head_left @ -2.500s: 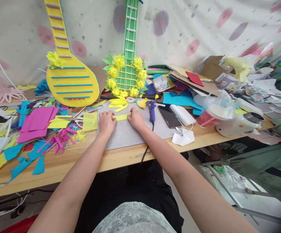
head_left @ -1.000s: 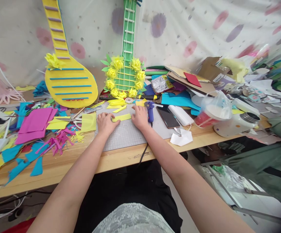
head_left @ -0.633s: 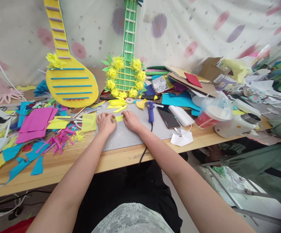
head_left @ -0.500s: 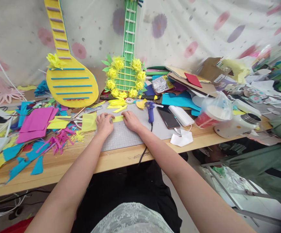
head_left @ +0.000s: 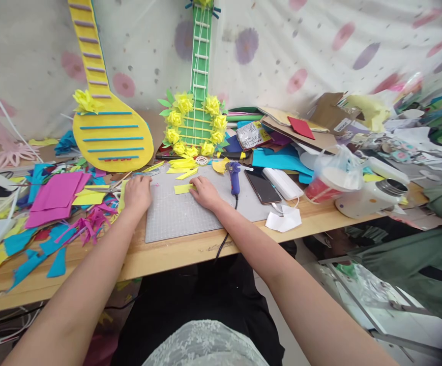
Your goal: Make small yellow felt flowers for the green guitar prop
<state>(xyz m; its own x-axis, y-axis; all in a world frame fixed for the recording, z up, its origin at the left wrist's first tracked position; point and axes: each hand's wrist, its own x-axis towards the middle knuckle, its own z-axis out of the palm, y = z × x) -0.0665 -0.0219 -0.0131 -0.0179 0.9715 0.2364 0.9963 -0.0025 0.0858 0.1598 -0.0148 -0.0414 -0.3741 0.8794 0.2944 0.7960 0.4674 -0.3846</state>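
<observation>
My left hand is at the left edge of the grey cutting mat, over the handle end of the scissors and beside a yellow paper piece. Its fingers point away from me and their grip is hidden. My right hand rests on the mat with curled fingers, its fingertips on the right end of a short yellow paper strip. More yellow strips lie just beyond. To the right of that hand a blue glue gun stands on the mat.
Behind the mat lean a yellow paper lute shape and a green one with yellow flowers. Coloured scraps cover the left side. A phone, a white power bank, a bagged cup and a bottle stand right.
My left hand has let go of the yellow strip and moved left to the scissors, over the yellow piece there. My right hand stays at the strip's right end.
</observation>
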